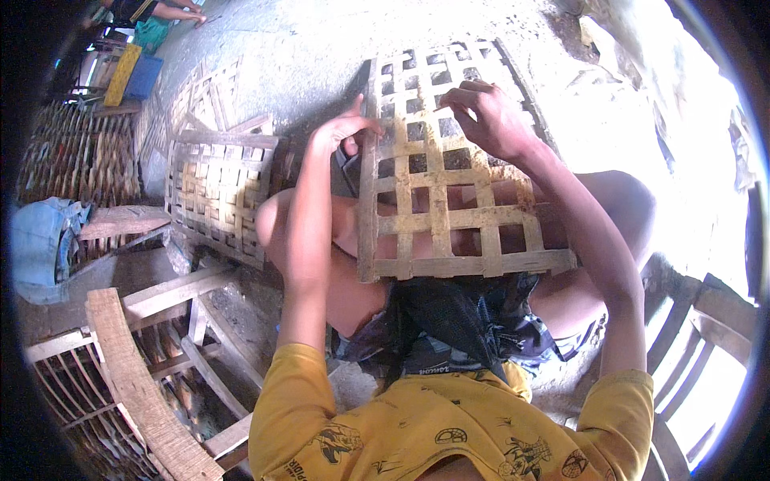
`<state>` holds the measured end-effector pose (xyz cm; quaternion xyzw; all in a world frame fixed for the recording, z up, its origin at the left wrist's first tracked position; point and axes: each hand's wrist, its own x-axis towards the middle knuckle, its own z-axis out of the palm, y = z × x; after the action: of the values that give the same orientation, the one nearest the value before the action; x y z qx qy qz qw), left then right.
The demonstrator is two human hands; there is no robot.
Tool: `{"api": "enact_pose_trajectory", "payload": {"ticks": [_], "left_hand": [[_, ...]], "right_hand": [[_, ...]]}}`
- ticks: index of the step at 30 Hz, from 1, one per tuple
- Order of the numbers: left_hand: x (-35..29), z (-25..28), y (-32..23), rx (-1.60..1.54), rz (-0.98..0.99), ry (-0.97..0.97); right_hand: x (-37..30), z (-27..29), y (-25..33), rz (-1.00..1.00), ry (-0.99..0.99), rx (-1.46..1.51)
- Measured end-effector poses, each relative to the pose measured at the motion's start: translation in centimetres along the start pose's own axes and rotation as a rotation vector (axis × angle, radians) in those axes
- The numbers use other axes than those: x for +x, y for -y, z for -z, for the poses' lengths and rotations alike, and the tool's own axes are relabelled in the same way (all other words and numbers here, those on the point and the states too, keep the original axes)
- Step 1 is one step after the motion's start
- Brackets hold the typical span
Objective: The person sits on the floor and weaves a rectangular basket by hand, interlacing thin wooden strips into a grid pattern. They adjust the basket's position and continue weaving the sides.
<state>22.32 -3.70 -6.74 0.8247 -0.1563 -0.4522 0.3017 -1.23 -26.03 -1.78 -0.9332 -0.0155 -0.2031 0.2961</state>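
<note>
A wooden-framed panel woven from flat bamboo strips (435,180) lies across my crossed legs, with square gaps between the strips and brownish stains on some. My left hand (350,132) grips its left rail, one finger reaching over the wood and another pointing up. Over the upper middle of the weave is my right hand (489,120), its fingers bent together toward the strips. Whatever may be between those fingertips is too small to make out.
Left of my knee leans another woven panel (216,188). Slatted wooden frames (144,361) lie at lower left, near a blue cloth (50,248). More slatted wood (698,345) stands at right. Part of another person (172,11) shows at the top left.
</note>
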Motion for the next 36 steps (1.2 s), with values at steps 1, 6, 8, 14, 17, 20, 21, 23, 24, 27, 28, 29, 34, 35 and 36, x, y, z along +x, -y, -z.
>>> {"api": "enact_pose_trajectory", "payload": {"ticks": [1,6,8,14,17,20,21,23,24,27,28,29,34,35,36], "left_hand": [[-0.9,0.0,-0.4,0.050,0.024,-0.037],[-1.0,0.0,-0.5,-0.007,-0.062,-0.029],[-1.2,0.2,-1.0,0.051,-0.047,0.009],[-0.8,-0.1,-0.8,0.198,-0.049,0.063],[-1.0,-0.9,-1.2,0.191,-0.065,0.005],[-1.0,-1.0,-0.1,0.060,-0.114,-0.049],[-0.8,-0.6,0.3,-0.038,-0.106,-0.015],[-0.2,-0.1,0.5,-0.237,-0.018,0.011],[0.0,0.5,0.6,-0.329,0.067,0.001],[0.5,-0.8,0.0,-0.389,0.109,-0.175],[1.0,-1.0,0.1,-0.383,0.075,-0.185],[1.2,-0.9,0.3,-0.376,0.040,-0.194],[4.9,0.2,2.4,-0.174,-0.040,-0.337],[5.5,0.2,2.3,-0.161,-0.049,-0.350],[6.0,0.2,2.4,-0.122,-0.068,-0.362]], "right_hand": [[0.2,-0.1,0.1,-0.019,0.020,0.023],[0.1,-0.7,-0.3,-0.002,0.022,-0.001],[0.1,-0.8,-0.5,0.018,0.004,-0.004],[0.3,-0.7,-0.1,0.045,-0.003,-0.037],[0.0,-0.7,-0.4,0.039,0.004,-0.028],[0.1,-1.5,-0.7,0.023,0.020,-0.005],[0.1,-1.7,-0.7,0.007,0.016,0.019],[0.2,-2.0,-0.6,-0.021,0.026,0.051],[0.3,-2.3,-0.5,-0.074,0.041,0.101],[1.0,-2.6,-1.3,-0.241,0.113,0.253],[1.3,-2.8,-1.8,-0.306,0.149,0.322],[1.6,-3.1,-2.4,-0.374,0.183,0.390],[6.8,-6.9,-4.2,-0.464,0.238,0.393],[8.2,-6.9,-3.6,-0.573,0.295,0.334],[9.3,-8.3,-4.1,-0.574,0.285,0.312]]}}
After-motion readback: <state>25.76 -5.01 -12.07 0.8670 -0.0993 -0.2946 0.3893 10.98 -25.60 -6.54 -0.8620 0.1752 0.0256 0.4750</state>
